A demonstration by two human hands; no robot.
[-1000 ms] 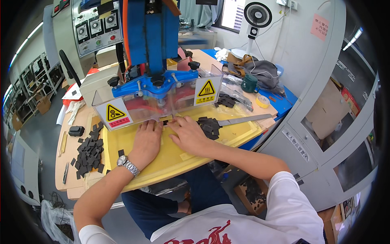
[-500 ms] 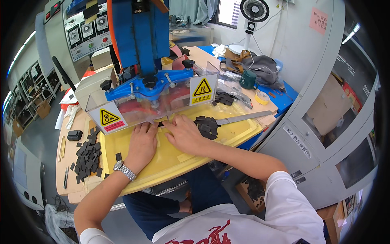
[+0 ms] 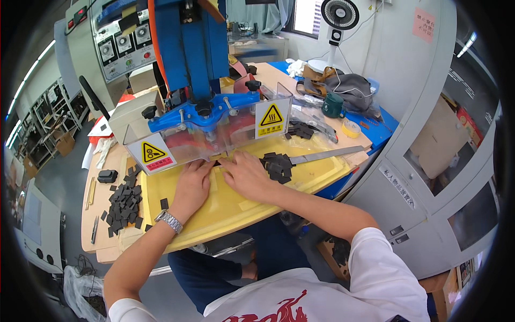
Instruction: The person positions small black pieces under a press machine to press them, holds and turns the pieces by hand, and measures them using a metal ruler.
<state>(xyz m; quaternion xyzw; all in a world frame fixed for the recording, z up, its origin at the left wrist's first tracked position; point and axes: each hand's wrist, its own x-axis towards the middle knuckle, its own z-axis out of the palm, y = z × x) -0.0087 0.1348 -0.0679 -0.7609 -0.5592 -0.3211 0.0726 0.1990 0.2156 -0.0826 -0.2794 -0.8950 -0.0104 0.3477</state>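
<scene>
A white wall [image 3: 394, 70] rises at the back, near a window [image 3: 307, 19] and a pale curtain [image 3: 276, 21]. A grey cabinet [image 3: 429, 252] fills the right. At left, grey floor [image 3: 70, 204], metal shelves [image 3: 51, 104] and bright strip lights [image 3: 39, 60].

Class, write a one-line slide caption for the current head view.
Left hand and right hand close together by a clear guard, between two piles of black pieces.
</scene>
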